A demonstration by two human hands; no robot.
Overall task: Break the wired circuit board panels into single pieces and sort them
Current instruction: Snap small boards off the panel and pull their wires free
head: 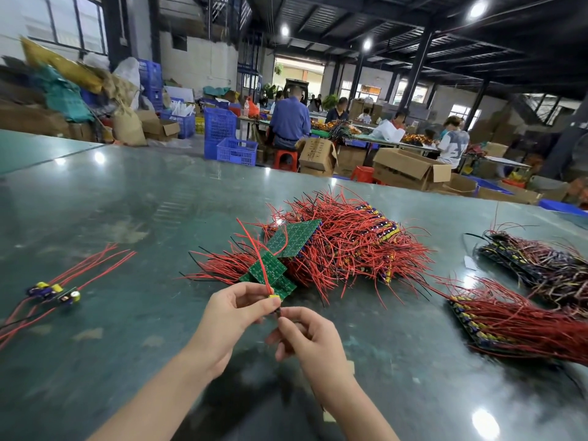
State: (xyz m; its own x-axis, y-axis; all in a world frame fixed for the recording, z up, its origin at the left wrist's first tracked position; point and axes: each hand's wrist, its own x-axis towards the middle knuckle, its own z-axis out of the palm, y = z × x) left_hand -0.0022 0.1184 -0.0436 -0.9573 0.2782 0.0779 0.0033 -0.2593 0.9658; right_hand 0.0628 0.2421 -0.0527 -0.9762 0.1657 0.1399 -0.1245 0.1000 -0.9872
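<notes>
Above the green table (133, 198), my left hand (229, 316) and my right hand (305, 335) both pinch a small circuit board piece (275, 301) with a yellow part and a long red wire rising from it. Just behind my hands lies a big heap of wired board panels (337, 243), green undersides up in front, red and black wires fanning out. At the far left lie several single pieces (52, 291) with their red wires stretched across the table.
More wired panels lie to the right: one stack with red wires (509, 326) and a darker stack (534, 259) behind it. Beyond the table's far edge stand cardboard boxes (410, 168), blue crates (237, 151) and seated people working.
</notes>
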